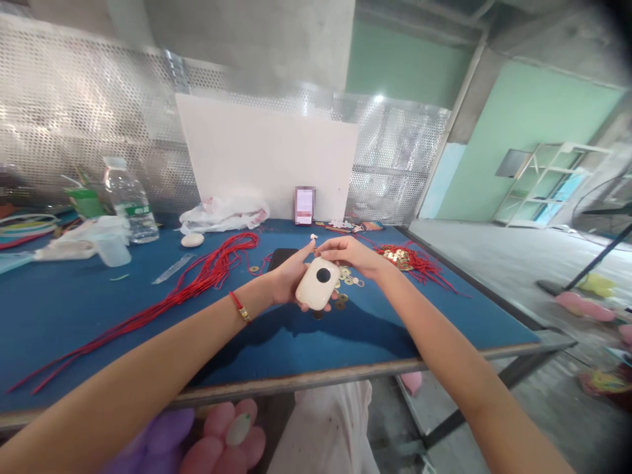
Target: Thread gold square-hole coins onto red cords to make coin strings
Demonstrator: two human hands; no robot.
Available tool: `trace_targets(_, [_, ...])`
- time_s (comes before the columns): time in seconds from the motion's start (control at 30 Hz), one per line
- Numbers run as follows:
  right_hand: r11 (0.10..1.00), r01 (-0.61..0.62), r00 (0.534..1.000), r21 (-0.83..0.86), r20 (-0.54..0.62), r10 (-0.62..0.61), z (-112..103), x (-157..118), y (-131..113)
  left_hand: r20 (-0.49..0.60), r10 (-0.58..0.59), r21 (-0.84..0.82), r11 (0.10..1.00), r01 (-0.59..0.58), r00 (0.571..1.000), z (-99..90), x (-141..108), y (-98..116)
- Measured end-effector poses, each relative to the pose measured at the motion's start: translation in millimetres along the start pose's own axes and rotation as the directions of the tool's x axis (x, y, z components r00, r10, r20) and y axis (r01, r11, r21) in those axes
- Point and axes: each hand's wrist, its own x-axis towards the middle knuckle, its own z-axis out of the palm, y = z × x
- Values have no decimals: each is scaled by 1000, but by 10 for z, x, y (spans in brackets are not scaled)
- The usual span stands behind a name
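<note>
- Blue worktop (74, 316) beneath a perforated metal screen (64, 99): red cords (207, 270) and brass coins (346, 278) lie loose towards the far edge, within easy reach.
- Left hand (289, 280) cradles a cream gadget (316, 286) above the worktop, fingers curled beneath, index raised.
- Right hand (351, 255) reaches across, fingers open just above the gadget.

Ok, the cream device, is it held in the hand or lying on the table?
Held: the cream device rests in the left hand, above the blue table.
</note>
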Motion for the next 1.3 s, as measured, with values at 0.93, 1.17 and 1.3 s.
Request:
trace_targets(0.93, [967,-34,998,253,56,20,42,15,63,-4,83,372,925,-76,997,-11,-161,66])
trace_targets(1.17, [984,139,989,111,-71,-131,100,56,79,-37,142,377,919,-118,989,22,-192,84])
trace_targets(1.3, [947,300,942,-117,-118,-313,92,44,50,-46,193,361,918,-163,980,29,-158,80])
